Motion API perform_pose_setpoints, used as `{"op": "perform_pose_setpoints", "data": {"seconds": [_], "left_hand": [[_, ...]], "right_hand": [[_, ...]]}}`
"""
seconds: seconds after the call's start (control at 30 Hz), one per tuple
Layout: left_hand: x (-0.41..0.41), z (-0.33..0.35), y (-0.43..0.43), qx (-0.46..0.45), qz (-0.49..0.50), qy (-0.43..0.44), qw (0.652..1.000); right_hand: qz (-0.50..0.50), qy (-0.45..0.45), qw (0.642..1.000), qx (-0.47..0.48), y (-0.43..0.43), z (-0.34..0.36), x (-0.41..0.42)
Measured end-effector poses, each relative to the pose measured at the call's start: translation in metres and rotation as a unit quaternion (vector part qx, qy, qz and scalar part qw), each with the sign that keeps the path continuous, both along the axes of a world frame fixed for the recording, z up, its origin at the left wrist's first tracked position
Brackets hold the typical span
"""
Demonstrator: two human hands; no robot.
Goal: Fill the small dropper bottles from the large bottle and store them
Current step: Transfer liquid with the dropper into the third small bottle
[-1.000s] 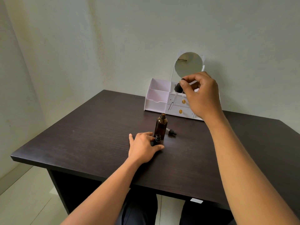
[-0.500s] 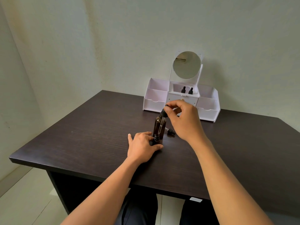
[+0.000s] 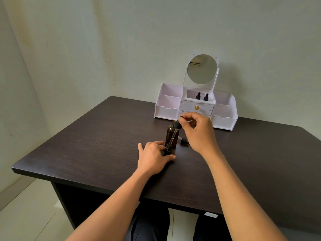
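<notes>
- Pale plaster walls meet in a corner behind a dark wood-grain table (image 3: 104, 145), which carries everything.
- At its far edge stands a white plastic organiser (image 3: 166, 108) with a round mirror (image 3: 202, 69). Two black-capped dropper bottles (image 3: 198, 96) stand upright in its middle top compartment.
- The right hand (image 3: 198, 134) hovers above the table, thumb and forefinger pinching the black rubber bulb of a glass dropper (image 3: 173, 136). The tube slants down, its tip at the small bottle's mouth.
- The left hand (image 3: 153, 157) rests on the table, thumb and forefinger curled round the small bottle's base.
- A large amber glass bottle (image 3: 171, 132) stands uncapped near the table's middle.
- The small amber dropper bottle (image 3: 168, 149) stands upright, just in front of the large one.
- A loose black dropper cap (image 3: 183, 141) lies on its side, just right of the large bottle.
- Risks, as I judge them:
  - Squeezing the bulb before the slanted tip is inside the narrow neck would spill liquid onto the table.
  - A nudge from the right wrist could tip the uncapped large bottle.
  - The loose cap could roll.
</notes>
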State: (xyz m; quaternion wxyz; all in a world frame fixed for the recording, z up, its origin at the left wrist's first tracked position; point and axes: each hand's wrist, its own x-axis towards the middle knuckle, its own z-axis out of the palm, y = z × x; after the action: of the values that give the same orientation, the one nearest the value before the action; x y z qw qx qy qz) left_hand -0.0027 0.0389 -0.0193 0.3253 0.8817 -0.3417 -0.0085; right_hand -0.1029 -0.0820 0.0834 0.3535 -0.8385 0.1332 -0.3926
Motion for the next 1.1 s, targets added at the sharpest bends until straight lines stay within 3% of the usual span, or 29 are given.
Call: {"op": "perform_pose_setpoints", "data": {"seconds": [1.1], "left_hand": [[-0.001,0.001,0.000,-0.004,0.000,-0.006,1.000]], "right_hand": [[-0.012,0.026,1.000,0.000,-0.001,-0.015,0.012]]}}
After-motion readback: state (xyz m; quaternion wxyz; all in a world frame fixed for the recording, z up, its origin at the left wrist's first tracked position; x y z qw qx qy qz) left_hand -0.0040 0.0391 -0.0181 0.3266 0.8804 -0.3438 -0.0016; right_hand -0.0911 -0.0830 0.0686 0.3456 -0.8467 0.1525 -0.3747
